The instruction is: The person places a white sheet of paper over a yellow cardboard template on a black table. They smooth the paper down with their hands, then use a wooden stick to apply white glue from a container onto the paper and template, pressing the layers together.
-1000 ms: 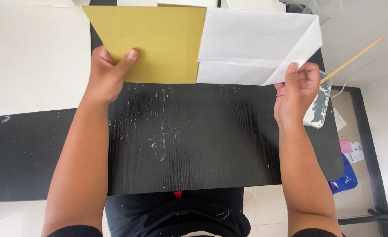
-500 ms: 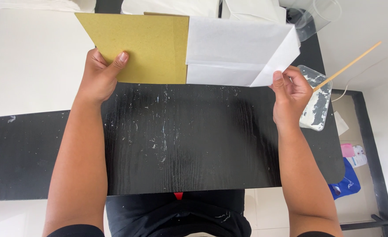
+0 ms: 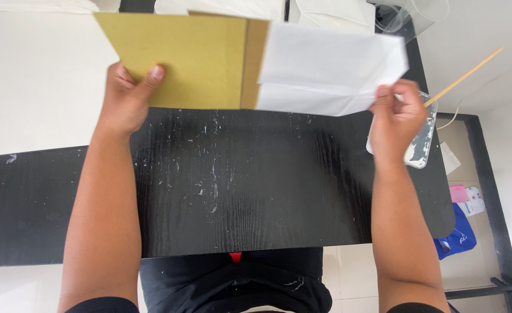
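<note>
Matt mustard-yellow cardboard sheet (image 3: 180, 58), smooth white folded paper (image 3: 325, 69), and a wood-grained black tabletop (image 3: 256, 185) flecked with white.

The black table (image 3: 238, 185) is long and made of dark wood. You can see the lines of the wood grain on it. Small white spots and scratches are sprinkled over its middle. A big white sheet (image 3: 41, 87) lies flat on the far left part of the table and covers that corner. More white sheets (image 3: 221, 7) lie along the far edge. Near the right edge sits a small clear tray (image 3: 419, 145) with white smears in it. A thin wooden stick (image 3: 465, 75) pokes out from the tray, past the far right corner. A clear plastic tub (image 3: 407, 17) sits at the far right corner.
</note>
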